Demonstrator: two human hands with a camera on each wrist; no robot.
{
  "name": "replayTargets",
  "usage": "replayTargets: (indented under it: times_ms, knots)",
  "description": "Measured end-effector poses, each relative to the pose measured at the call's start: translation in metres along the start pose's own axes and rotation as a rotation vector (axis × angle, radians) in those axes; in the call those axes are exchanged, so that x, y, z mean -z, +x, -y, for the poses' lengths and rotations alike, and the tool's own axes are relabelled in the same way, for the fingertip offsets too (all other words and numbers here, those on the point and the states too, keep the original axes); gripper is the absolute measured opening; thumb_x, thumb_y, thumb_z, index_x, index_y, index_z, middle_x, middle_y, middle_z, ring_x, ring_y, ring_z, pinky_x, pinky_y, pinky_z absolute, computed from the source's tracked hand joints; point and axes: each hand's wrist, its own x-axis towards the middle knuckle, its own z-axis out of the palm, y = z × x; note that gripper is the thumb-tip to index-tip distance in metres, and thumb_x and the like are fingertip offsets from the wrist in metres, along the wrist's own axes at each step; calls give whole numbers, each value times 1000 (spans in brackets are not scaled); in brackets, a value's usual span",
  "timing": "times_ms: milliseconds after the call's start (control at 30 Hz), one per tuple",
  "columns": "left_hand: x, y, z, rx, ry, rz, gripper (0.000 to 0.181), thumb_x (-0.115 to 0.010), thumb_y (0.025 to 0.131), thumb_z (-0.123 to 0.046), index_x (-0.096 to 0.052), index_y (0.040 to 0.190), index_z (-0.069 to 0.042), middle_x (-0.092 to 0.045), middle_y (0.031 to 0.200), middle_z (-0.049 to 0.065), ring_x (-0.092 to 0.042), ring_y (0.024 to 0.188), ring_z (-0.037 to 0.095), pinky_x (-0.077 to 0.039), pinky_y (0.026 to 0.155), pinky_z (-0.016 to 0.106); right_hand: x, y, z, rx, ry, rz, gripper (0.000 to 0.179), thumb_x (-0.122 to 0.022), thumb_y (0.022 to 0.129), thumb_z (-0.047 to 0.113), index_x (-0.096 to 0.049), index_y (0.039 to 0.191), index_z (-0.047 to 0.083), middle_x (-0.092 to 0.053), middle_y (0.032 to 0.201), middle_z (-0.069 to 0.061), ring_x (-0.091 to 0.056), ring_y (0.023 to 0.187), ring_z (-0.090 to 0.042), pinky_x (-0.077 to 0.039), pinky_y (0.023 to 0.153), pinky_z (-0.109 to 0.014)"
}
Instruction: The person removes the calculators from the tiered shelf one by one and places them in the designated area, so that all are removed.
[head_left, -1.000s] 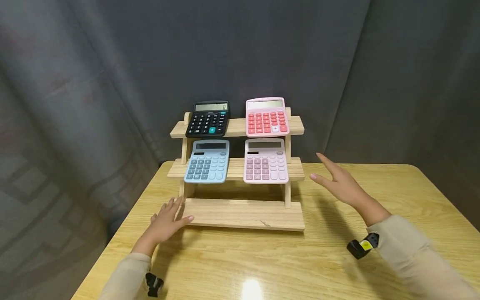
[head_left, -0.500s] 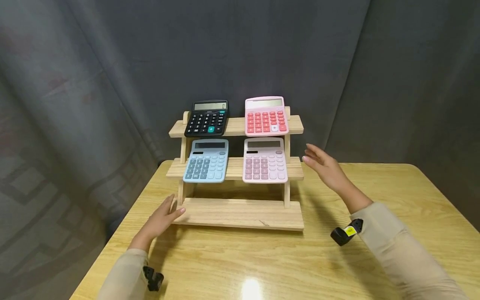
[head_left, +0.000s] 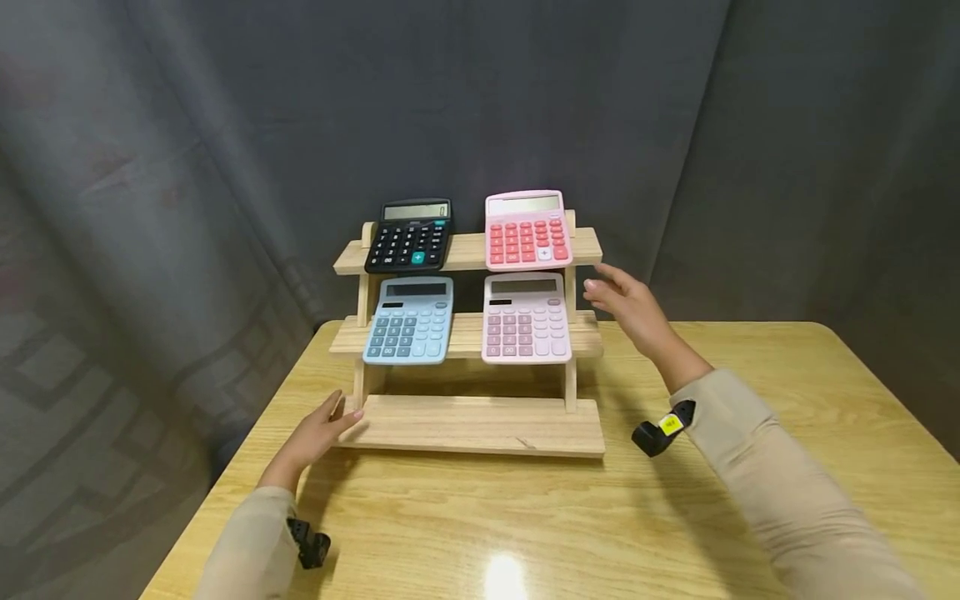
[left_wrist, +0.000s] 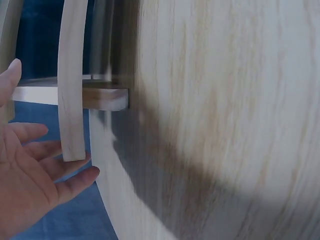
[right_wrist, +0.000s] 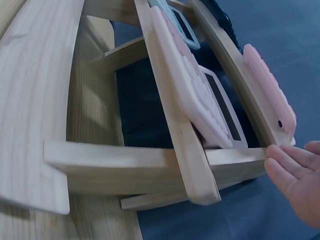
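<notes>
A three-tier wooden display stand [head_left: 480, 423] carries a black calculator [head_left: 408, 236] and a pink calculator [head_left: 528, 230] on its top tier. On the middle tier lean a light blue calculator [head_left: 409, 322] and a pale pink-lilac calculator [head_left: 527, 319]. My left hand [head_left: 313, 433] is at the left end of the bottom tier, thumb toward its front, fingers extended; in the left wrist view the fingers partly pass behind a wooden board [left_wrist: 71, 90]. My right hand [head_left: 633, 308] is beside the stand's right side, fingertips close to the top tier's end and holding nothing.
The stand is on a light wood-grain table [head_left: 465, 517], near its back edge. A dark grey curtain [head_left: 585, 100] hangs close behind. Small black cameras, including the right one [head_left: 660, 429], are strapped to both wrists and jut out below the sleeves.
My right hand has moved left and upward, to the stand's right side. My left hand has shifted slightly left, its fingers drawing closer together. The calculators keep their places on the stand.
</notes>
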Motion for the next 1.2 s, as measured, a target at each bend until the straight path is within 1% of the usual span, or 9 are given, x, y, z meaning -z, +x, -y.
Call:
replayTargets:
  times_ms: [200, 400, 533, 700, 867, 967, 1067, 1133, 1200]
  knots:
    - [-1, 4, 4, 2, -8, 10, 80, -43, 87, -45, -4, 136, 5, -15, 136, 29, -16, 123, 41, -20, 96, 51, -10, 12, 5, -37, 129, -66, 62, -48, 89, 28, -21, 135, -4, -34, 128, -25, -40, 111, -37, -34, 93, -37]
    - [0, 7, 9, -6, 7, -41, 74, -43, 88, -40, -11, 135, 8, -21, 133, 32, -20, 120, 45, -25, 93, 52, -15, 22, 10, -47, 190, -96, 60, -46, 90, 27, -21, 134, -5, -35, 128, -25, -41, 111, -36, -37, 90, -33]
    - [-1, 10, 12, -22, 5, -66, 67, -43, 90, -33, -15, 134, 9, -24, 129, 35, -23, 118, 46, -25, 93, 53, -18, 28, 10, -46, 232, -105, 59, -44, 91, 26, -20, 134, -5, -37, 125, -27, -42, 111, -35, -37, 90, -33]
    - [-3, 13, 18, -34, -39, -85, 56, -43, 91, -18, -19, 132, 11, -27, 127, 36, -25, 117, 45, -26, 93, 51, -22, 37, 7, -56, 259, -123, 58, -44, 90, 28, -22, 134, -4, -41, 122, -26, -46, 108, -32, -38, 89, -32]
    - [-6, 14, 25, -41, -119, -77, 51, -40, 90, -6, -18, 133, 10, -25, 127, 36, -31, 115, 43, -33, 90, 48, -21, 56, -18, -79, 349, -142, 63, -53, 84, 34, -30, 133, 1, -51, 113, -17, -54, 98, -21, -44, 81, -25]
    - [-6, 14, 26, -45, -130, -79, 50, -39, 91, -5, -18, 134, 9, -25, 128, 36, -33, 113, 43, -34, 88, 47, -21, 68, -34, -105, 390, -175, 64, -57, 81, 38, -35, 131, 6, -53, 110, -13, -56, 95, -19, -45, 77, -22]
    - [-6, 13, 26, -50, -137, -84, 50, -39, 91, -5, -17, 134, 9, -25, 128, 36, -37, 111, 43, -37, 87, 46, -24, 80, -45, -113, 396, -217, 68, -58, 77, 43, -36, 130, 7, -51, 112, -15, -55, 96, -21, -46, 76, -23]
    - [-5, 13, 26, -52, -150, -85, 50, -40, 91, -4, -17, 134, 8, -25, 128, 36, -40, 109, 42, -40, 84, 44, -24, 84, -50, -106, 424, -229, 69, -60, 75, 44, -38, 129, 8, -53, 109, -15, -56, 94, -21, -47, 75, -23]
    - [-5, 14, 26, -51, -163, -86, 51, -40, 91, -5, -17, 135, 7, -25, 128, 36, -41, 108, 41, -42, 81, 42, -26, 82, -44, -122, 424, -237, 66, -59, 76, 42, -38, 129, 8, -55, 106, -12, -57, 92, -19, -46, 75, -23]
